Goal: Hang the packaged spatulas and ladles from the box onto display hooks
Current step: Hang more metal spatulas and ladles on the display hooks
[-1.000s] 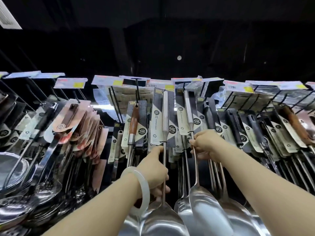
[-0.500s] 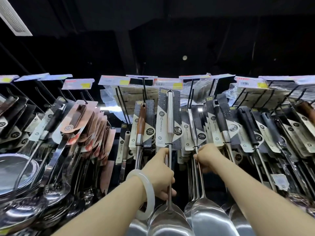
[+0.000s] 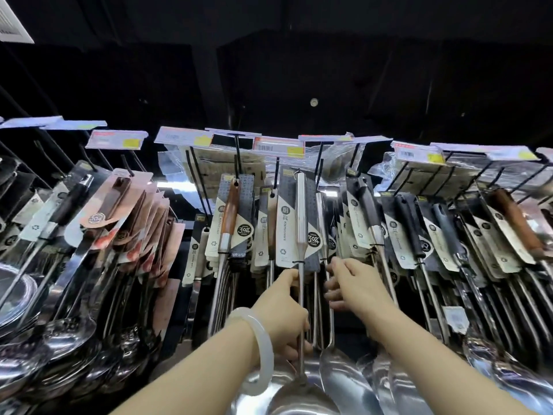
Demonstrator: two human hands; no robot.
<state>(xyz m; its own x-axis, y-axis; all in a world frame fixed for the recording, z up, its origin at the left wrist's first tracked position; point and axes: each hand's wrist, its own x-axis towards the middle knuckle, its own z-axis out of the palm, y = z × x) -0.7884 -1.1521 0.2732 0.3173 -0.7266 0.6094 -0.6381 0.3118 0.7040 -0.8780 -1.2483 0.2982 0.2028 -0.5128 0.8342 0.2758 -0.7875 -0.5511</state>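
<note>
1. gripping the steel spatula (image 3: 300, 223) by its shaft, the left hand (image 3: 282, 313) holds it upright at the display hooks (image 3: 319, 163).
2. the right hand (image 3: 350, 283) reaches beside it, fingers loosely spread, holding nothing.

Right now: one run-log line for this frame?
phase: hanging | left hand: grips steel spatula shaft, card top at hook | right hand: fingers spread among hung spatulas, holds nothing | box: not visible
</note>
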